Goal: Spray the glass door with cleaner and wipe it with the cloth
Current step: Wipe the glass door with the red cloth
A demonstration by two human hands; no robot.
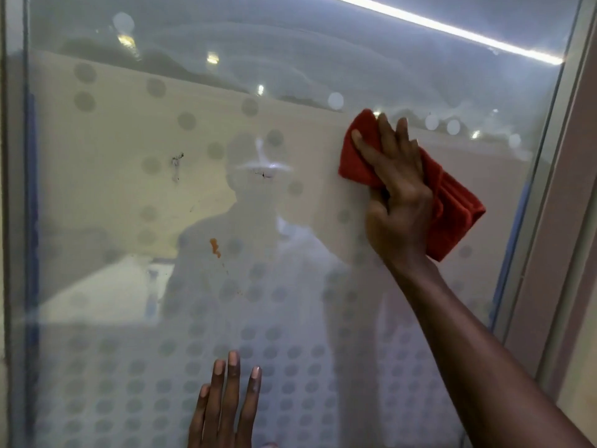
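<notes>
The glass door (pixel 129 195) fills nearly the whole view, hazy and streaked in its upper part, with rows of frosted dots (pixel 274 334) thick along its lower edge and thinning towards the middle; a pale frame (pixel 562 195) runs down its right edge, and a bright strip of light (pixel 452 30) shows across the top right corner. The right hand (pixel 399 195) reaches up from the lower right, its fingers spread wide and nearly straight, pressing the red cloth (pixel 458 208) flat against the glass near the door's right edge, above mid-height; the cloth lies bunched and folded under the palm, sticking out past the fingertips on the upper left and past the heel of the hand on the lower right. The left hand (pixel 223 405) is at the bottom edge of the door near the middle, fingers straight and pointing up against the glass, holding nothing; its palm is cut off by the view. An orange smear (pixel 214 247) sits near the door's centre; a small dark mark (pixel 176 163) lies up and to its left.
</notes>
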